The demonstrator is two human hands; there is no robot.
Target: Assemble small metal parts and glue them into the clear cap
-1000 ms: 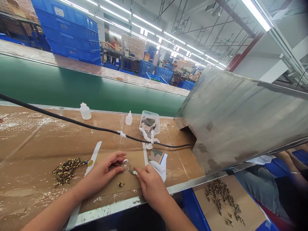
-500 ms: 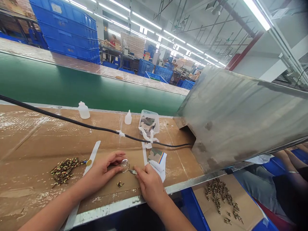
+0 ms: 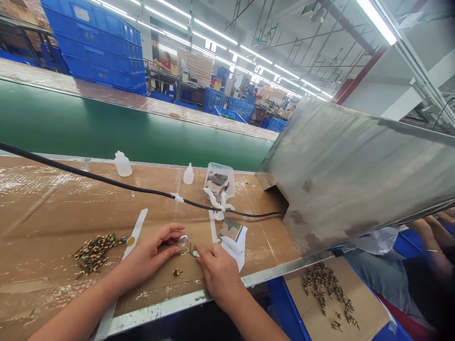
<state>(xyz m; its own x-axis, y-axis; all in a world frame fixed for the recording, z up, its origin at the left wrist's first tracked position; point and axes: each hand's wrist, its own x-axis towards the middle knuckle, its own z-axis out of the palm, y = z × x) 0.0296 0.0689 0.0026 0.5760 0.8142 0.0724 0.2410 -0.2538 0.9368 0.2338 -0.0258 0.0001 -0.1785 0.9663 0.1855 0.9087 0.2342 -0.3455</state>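
Small patterned piece (image 3: 177,273) is lying loose on the cardboard between the hands, nearer side. Right hand (image 3: 217,269) is gripping a small tool (image 3: 195,254); left hand (image 3: 156,247) is pinching a clear round dish (image 3: 184,244) just beside its tip. Work is looking underway, finished count unclear. Patterned pile (image 3: 94,254) is sitting left; bottle (image 3: 188,174) is standing beyond.

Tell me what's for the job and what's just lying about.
Likely for the job: clear round piece, at the left hand; small pointed thing, in the right hand; little patterned piece.

Perhaps just lying about: black cable; clear tub.
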